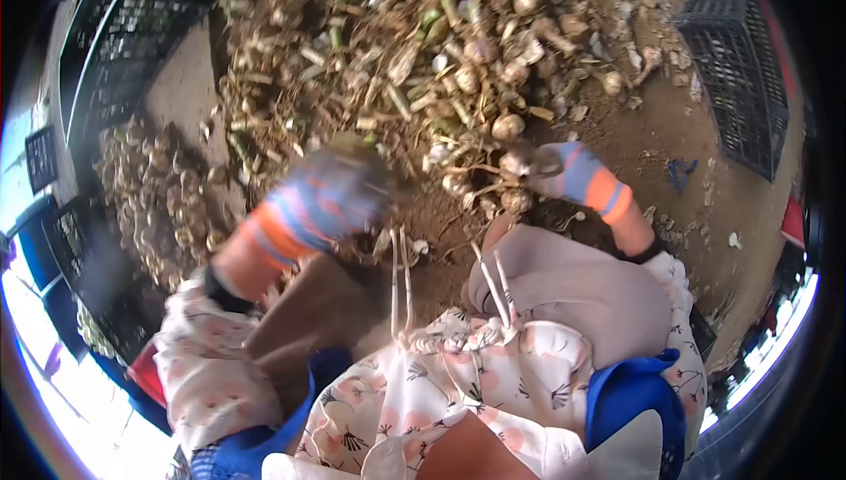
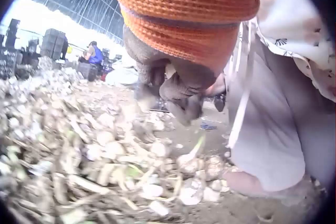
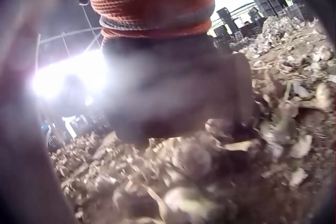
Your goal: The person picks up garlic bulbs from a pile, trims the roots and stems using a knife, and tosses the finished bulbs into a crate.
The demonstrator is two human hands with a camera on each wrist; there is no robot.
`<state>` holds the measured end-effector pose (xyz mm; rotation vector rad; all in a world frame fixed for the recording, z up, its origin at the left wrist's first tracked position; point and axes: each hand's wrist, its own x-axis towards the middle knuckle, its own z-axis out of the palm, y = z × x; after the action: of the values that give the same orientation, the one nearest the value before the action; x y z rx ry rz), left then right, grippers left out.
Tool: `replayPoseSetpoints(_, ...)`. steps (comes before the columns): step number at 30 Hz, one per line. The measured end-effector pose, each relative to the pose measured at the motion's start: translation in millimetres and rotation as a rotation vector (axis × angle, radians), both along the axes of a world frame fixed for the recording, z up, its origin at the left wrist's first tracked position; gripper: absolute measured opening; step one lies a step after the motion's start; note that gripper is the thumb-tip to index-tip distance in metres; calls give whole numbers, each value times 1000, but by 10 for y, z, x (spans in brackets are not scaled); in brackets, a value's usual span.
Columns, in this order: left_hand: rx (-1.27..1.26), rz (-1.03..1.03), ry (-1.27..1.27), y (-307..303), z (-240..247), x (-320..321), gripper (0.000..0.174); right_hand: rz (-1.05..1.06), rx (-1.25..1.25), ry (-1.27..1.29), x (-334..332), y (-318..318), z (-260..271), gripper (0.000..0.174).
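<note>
Both hands wear gloves with orange and blue-grey stripes and dark palms. In the head view my left hand [image 1: 330,189], blurred, is over the near edge of a heap of garlic [image 1: 414,84]. The left wrist view shows this hand's dark fingers [image 2: 181,90] bent downward above the bulbs and stalks; I cannot tell whether they hold anything. My right hand [image 1: 568,172] is low at the heap's near right edge, its dark fingertips at a garlic bulb [image 1: 514,163] that it grips. In the right wrist view, blur hides much of this hand [image 3: 178,92].
A pile of bulbs [image 1: 159,198] lies at the left. Black crates stand at the upper left [image 1: 132,48] and upper right [image 1: 736,70]. A small blue tool [image 1: 680,173] is on the soil at right. Far off, a person in blue [image 2: 93,55] sits near stacked crates [image 2: 52,43].
</note>
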<state>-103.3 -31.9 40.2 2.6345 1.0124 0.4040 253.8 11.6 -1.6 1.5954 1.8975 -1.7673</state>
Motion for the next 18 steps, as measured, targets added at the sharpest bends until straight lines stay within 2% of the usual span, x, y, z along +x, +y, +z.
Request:
replayPoseSetpoints(2,-195,308,245,-326,-123,-948,29,-305,-86,166,201,-125,-67,15)
replayPoseSetpoints(3,-381,676,304,-613,-263,-1482,36,-422,-117,219,237,-112,-51,13)
replayPoseSetpoints(5,-493,1061,1103,-785,30,-1711,46,-432,49,163,246,-96,-154,11)
replayPoseSetpoints(6,-635,947,1174,-897,-56,-1882,53,-466,23,186,212,-82,-181,10)
replayPoseSetpoints(7,-679,924,1162,-1094,-165,-1925,58,-498,-3,206,157,-71,-199,9)
replayPoseSetpoints(8,-724,902,1150,-1218,-212,-1865,62,-493,59,98,64,-66,-218,9)
replayPoseSetpoints(9,-992,780,1082,-1128,-263,-1605,62,-478,103,75,30,-75,-256,12)
replayPoseSetpoints(10,-871,794,927,-1122,-236,-1231,59,-465,148,70,35,-121,-336,15)
replayPoseSetpoints(11,-1047,759,854,-1055,-369,-1028,64,-454,200,64,59,-173,-440,18)
replayPoseSetpoints(13,-1106,839,655,-1217,-713,-773,76,-410,193,44,171,-263,-557,18)
replayPoseSetpoints(14,-1160,978,632,-1235,-890,-590,73,-370,185,17,206,-323,-598,19)
replayPoseSetpoints(15,-1141,1027,564,-1246,-1045,-480,72,-368,184,19,212,-371,-642,19)
replayPoseSetpoints(17,-1114,1080,496,-1270,-1206,-353,70,-553,-1,74,211,-424,-696,20)
replayPoseSetpoints(18,-1058,1112,373,-1254,-1249,-310,66,-499,62,106,127,-424,-617,19)
